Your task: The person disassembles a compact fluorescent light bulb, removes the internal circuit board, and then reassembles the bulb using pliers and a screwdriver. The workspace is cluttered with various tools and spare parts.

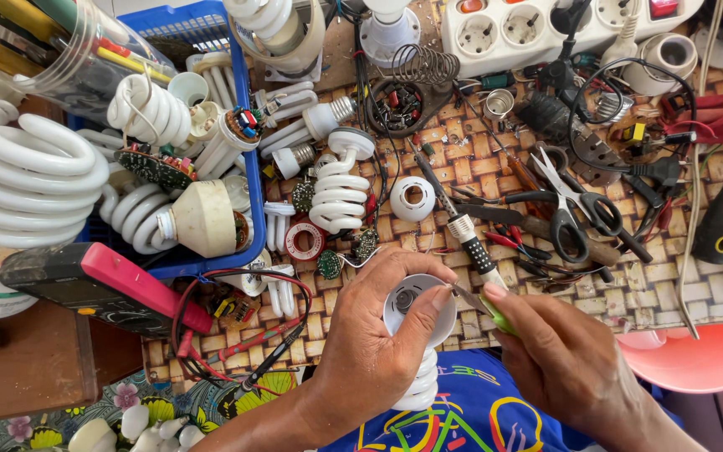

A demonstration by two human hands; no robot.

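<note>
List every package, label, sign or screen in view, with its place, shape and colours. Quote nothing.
Multimeter: left, at the blue basket's front edge; flat, black body, red side; its face is turned from view.
Solder reel: mat centre, right of the basket; round, red and white label.
Power strip: top edge; long, white, with an orange and a red switch.
No signs or lit screens show.
</note>
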